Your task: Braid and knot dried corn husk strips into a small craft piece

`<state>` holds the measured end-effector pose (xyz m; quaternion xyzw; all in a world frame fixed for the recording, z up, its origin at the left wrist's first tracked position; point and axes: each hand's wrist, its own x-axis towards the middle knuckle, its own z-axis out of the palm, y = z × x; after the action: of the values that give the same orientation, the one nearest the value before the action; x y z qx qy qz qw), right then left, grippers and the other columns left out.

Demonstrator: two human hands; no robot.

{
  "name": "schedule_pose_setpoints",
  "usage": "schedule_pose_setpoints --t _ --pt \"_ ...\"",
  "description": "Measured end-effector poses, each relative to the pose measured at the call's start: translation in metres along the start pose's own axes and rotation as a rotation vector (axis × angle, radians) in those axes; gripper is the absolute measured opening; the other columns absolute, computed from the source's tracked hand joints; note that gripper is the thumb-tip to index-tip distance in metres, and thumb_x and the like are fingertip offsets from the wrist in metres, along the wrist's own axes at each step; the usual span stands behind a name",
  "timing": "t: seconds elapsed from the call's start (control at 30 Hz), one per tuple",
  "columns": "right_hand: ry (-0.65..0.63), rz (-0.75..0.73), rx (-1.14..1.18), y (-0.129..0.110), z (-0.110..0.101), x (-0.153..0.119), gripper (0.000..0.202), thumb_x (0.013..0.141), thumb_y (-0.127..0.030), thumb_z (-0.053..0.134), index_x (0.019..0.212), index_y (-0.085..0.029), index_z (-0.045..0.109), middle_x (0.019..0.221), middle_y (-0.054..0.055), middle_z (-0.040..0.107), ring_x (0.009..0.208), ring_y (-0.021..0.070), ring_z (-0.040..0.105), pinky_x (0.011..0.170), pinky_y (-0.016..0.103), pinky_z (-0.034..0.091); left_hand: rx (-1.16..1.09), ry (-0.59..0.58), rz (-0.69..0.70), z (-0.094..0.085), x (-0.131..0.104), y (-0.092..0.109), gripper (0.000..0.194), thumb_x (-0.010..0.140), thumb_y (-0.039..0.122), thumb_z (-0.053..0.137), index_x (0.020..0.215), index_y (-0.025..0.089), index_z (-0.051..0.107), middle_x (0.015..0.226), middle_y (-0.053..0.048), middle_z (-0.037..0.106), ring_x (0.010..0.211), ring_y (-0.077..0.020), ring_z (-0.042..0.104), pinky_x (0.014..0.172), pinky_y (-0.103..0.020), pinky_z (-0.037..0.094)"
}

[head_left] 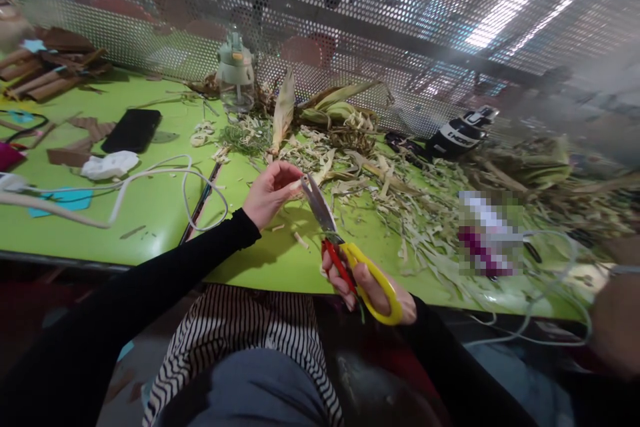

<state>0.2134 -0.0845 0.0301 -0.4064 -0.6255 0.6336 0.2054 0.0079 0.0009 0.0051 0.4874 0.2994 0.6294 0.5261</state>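
My right hand (367, 287) is wrapped round the handles of a pair of scissors (387, 297), one handle yellow and one red. The metal blades point up and left, slightly apart. My left hand (271, 193) pinches a pale strip of husk (299, 185), whose end lies at the blade tips. Small pale clippings (301, 240) lie on the green table (240, 273) below the blades. Beyond my hands, a heap of cut husk pieces (385, 180) spreads across the table, with a larger dry husk (284, 110) standing upright behind.
A clear bottle (236, 77) stands at the back and a black bottle (460, 133) leans at the right. On the left lie a black phone (133, 131), a crumpled white tissue (110, 165), a white cable (117, 203) and brown sticks (55, 80). Another person's arm (617, 307) is at the right edge.
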Motion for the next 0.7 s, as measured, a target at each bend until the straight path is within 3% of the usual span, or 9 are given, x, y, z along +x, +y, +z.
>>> schedule_pose_setpoints --t 0.47,0.7 --pt "-0.038 0.078 0.053 -0.002 -0.006 0.005 0.067 0.067 -0.081 0.046 0.093 -0.019 0.046 0.059 -0.006 0.047 0.041 0.0055 0.040 0.040 0.022 0.036 -0.025 0.067 -0.067 -0.001 0.002 -0.001 0.017 0.067 0.015 0.072 0.078 0.016 0.059 0.077 0.000 0.065 0.073 -0.0099 0.059 0.067 -0.022 0.047" --pt "-0.077 0.014 0.161 0.011 -0.011 0.004 0.071 0.067 -0.083 0.044 0.093 -0.018 0.048 0.056 -0.007 0.045 0.037 0.0045 0.036 0.034 0.019 0.038 -0.050 0.040 -0.057 -0.001 0.000 -0.001 0.018 0.067 0.018 0.074 0.077 0.015 0.060 0.078 0.000 0.066 0.073 -0.0098 0.060 0.070 -0.023 0.048"
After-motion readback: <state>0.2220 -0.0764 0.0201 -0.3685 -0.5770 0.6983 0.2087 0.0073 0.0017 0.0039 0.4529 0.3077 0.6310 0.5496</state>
